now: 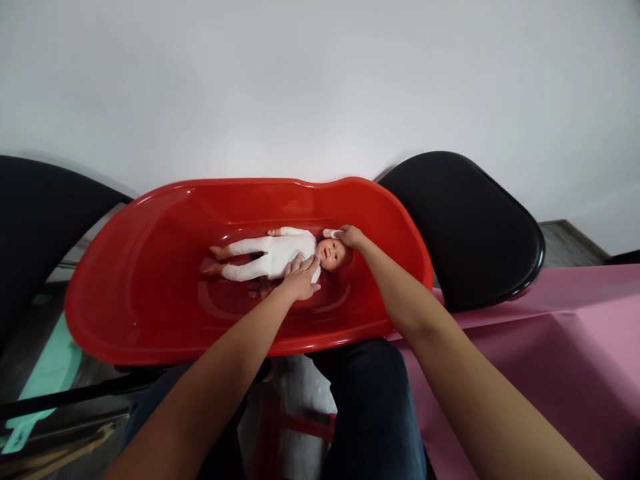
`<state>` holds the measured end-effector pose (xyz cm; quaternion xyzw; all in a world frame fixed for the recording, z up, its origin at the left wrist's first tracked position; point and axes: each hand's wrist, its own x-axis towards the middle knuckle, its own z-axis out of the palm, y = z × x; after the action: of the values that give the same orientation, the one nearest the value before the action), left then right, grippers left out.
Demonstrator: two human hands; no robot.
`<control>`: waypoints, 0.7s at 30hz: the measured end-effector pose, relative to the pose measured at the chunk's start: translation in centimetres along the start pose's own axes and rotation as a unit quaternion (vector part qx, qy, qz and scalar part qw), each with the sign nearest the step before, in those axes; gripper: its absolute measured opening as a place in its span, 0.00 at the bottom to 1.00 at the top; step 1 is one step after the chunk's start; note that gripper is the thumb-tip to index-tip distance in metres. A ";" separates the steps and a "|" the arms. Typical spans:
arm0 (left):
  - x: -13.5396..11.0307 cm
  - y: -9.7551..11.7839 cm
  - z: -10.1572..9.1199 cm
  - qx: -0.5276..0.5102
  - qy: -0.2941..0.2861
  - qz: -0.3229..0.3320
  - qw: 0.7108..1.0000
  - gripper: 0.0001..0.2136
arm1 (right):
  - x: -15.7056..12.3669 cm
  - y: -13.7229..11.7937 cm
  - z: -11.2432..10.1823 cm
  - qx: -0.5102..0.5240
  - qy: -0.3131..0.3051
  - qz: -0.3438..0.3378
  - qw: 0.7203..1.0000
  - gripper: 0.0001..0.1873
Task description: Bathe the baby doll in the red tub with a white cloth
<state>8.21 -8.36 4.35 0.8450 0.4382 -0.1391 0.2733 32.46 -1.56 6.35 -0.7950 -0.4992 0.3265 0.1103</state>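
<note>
A baby doll [287, 255] in a white body suit lies on its back in a red baby bathtub [150, 293], its head to the right and its bare feet to the left. My left hand [300, 279] rests on the doll's chest near the shoulder, fingers stretched out and apart. At the upper side of the doll's head, my right hand [351, 236] is closed, with a small white piece [331, 233] showing at its fingertips. Whether that piece is cloth or something else I cannot make out. Part of the doll's near arm is hidden by my left hand and forearm.
A black chair seat [480, 227] stands against the tub's right end, and another black chair [45, 220] is at the left. Pink sheeting [545, 360] spreads at the lower right. Behind the tub rises a white wall [310, 87]. My knees are close under its near rim.
</note>
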 end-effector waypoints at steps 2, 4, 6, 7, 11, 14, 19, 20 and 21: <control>0.0 0.0 0.0 0.000 0.002 0.004 1.000 0.45 | -0.2 0.5 0.0 0.053 -0.002 0.028 0.998 0.25; 0.0 -0.1 0.0 0.000 0.004 0.007 1.000 0.45 | -0.7 0.8 -0.1 0.092 -0.012 0.021 0.995 0.26; 0.1 -0.1 0.1 -0.001 0.005 0.007 1.000 0.46 | -1.2 1.0 -0.2 0.099 -0.021 -0.013 0.995 0.25; 0.1 -0.1 0.1 -0.002 0.005 0.006 1.000 0.46 | -1.4 0.9 -0.3 0.089 -0.021 -0.029 0.995 0.24; 0.1 0.0 0.0 -0.006 0.002 0.003 1.000 0.46 | -1.1 -0.2 0.0 0.019 -0.009 -0.050 0.999 0.19; 0.0 0.0 -0.1 -0.009 -0.001 -0.001 1.000 0.46 | -0.8 -1.4 0.6 -0.045 -0.008 -0.100 0.994 0.17; 0.1 0.0 0.0 -0.010 0.002 -0.005 1.000 0.47 | -1.5 -2.7 1.2 -0.109 -0.023 -0.200 0.973 0.16; 0.1 0.0 0.0 -0.008 0.002 -0.005 1.000 0.47 | -1.8 -2.9 1.3 -0.111 -0.034 -0.217 0.969 0.16; 0.1 0.0 0.1 -0.007 0.002 -0.004 1.000 0.47 | -2.0 -3.1 1.4 -0.114 -0.046 -0.233 0.965 0.15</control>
<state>8.28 -8.31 4.25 0.8416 0.4429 -0.1356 0.2776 28.75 -2.06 7.65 -0.6477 -0.7093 0.2692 0.0693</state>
